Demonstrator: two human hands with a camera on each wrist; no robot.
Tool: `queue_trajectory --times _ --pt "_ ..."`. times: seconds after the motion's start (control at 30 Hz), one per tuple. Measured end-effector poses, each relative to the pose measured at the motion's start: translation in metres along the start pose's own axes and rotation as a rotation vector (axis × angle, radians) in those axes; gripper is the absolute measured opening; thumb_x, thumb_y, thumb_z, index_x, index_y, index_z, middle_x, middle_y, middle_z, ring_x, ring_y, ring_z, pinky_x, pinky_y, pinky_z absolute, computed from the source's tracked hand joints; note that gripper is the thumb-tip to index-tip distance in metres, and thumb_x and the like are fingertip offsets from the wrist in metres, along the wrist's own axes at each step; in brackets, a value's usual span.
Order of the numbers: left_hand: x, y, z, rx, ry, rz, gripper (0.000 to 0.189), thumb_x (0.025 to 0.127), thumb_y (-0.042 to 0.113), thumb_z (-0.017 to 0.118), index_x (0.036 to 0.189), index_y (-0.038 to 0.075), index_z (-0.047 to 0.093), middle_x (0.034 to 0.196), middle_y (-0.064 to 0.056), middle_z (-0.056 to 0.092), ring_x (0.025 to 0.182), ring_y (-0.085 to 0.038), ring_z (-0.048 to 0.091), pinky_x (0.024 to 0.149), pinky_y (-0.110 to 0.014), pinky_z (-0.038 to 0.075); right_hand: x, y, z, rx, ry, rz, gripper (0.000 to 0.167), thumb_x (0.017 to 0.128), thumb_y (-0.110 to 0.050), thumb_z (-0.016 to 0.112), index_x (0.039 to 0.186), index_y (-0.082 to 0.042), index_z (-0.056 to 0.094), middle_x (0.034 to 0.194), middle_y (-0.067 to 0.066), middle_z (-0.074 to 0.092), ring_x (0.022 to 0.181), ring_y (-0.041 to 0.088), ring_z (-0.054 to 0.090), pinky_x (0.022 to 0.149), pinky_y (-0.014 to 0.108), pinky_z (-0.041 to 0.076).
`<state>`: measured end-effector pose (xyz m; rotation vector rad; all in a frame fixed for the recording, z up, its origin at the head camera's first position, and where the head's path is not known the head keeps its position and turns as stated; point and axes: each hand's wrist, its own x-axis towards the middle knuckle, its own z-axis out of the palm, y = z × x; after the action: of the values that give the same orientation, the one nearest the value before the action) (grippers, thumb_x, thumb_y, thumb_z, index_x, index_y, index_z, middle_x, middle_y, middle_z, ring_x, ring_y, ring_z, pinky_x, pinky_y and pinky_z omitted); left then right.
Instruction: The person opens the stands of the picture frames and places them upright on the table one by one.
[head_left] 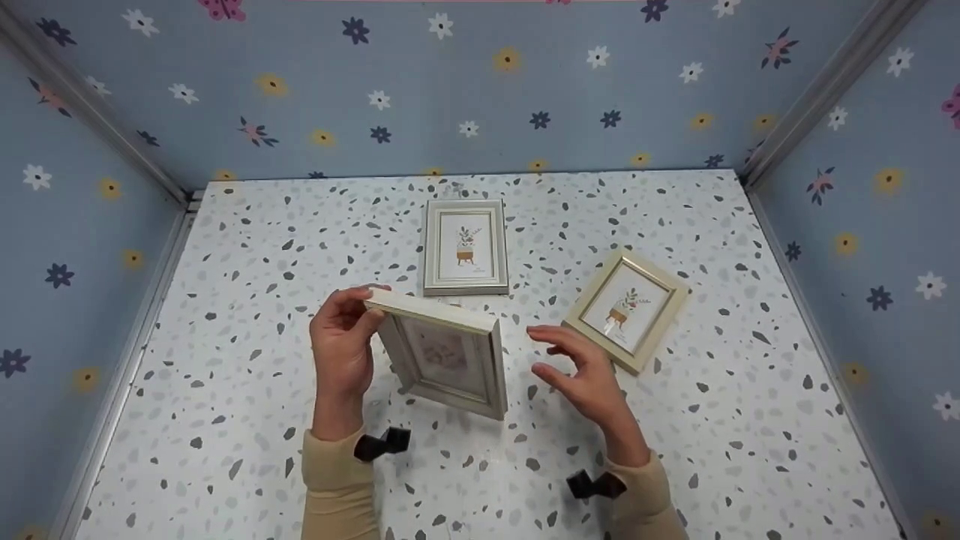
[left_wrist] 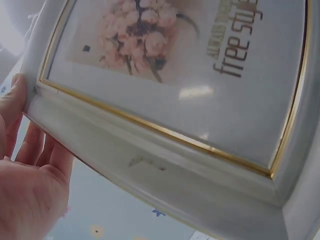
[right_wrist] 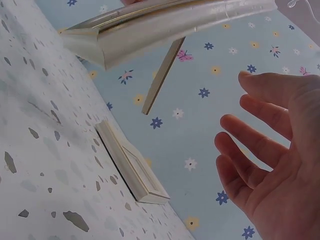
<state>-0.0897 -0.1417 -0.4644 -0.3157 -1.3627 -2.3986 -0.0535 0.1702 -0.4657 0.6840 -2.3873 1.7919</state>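
Flower-print frame (head_left: 444,358) tilts over the speckled tabletop (head_left: 247,360), an upper corner pinched by my left hand (head_left: 345,341). I see my right hand (head_left: 587,379) spread, holding nothing, a gap off that frame's right edge, near the cream frame (head_left: 628,309); the white frame (head_left: 466,247) lies beyond.

Tan sleeves (head_left: 339,506) with angular black wrist pieces (head_left: 382,444)

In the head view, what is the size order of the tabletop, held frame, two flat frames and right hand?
Tabletop
Held frame
Far flat frame and right flat frame: too alike to rank
Right hand
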Motion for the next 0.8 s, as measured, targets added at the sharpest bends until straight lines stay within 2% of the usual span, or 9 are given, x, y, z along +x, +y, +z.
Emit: queue_trajectory --times 0.33,0.47,0.63,0.8 --pt "-0.001 0.005 0.001 0.306 0.161 0.137 0.028 0.079 -0.008 0.078 0.102 -0.015 0.063 0.104 -0.015 0.071 0.095 -0.026 0.066 0.08 -0.031 0.055 0.0 0.006 0.003 -0.042 0.007 0.02 0.037 0.086 0.005 0.073 0.122 0.007 0.065 0.123 0.02 0.065 0.111 0.029 0.062 0.088 0.051 0.052" --pt "0.001 0.005 -0.001 0.355 0.21 0.162 0.027 0.079 -0.011 0.077 0.101 -0.015 0.063 0.104 -0.015 0.071 0.095 -0.026 0.066 0.081 -0.03 0.055 -0.001 0.009 0.007 -0.104 -0.004 0.004 0.038 0.086 0.001 0.075 0.122 0.005 0.065 0.123 0.019 0.065 0.111 0.03 0.062 0.086 0.052 0.052" --pt "0.002 0.003 -0.007 0.421 0.264 0.183 0.026 0.079 -0.012 0.077 0.102 -0.014 0.064 0.105 -0.013 0.071 0.095 -0.025 0.066 0.081 -0.029 0.055 -0.005 0.032 0.019 -0.153 -0.016 -0.016 0.041 0.085 -0.002 0.077 0.125 0.0 0.066 0.123 0.016 0.066 0.113 0.031 0.061 0.087 0.05 0.052" --pt "0.005 0.002 -0.018 0.449 0.338 0.202 0.025 0.08 -0.012 0.077 0.102 -0.012 0.066 0.105 -0.014 0.07 0.095 -0.025 0.066 0.08 -0.028 0.055 -0.009 0.049 0.028 -0.169 -0.064 -0.058 0.043 0.085 -0.009 0.079 0.126 -0.005 0.067 0.124 0.007 0.067 0.113 0.025 0.061 0.085 0.046 0.052"
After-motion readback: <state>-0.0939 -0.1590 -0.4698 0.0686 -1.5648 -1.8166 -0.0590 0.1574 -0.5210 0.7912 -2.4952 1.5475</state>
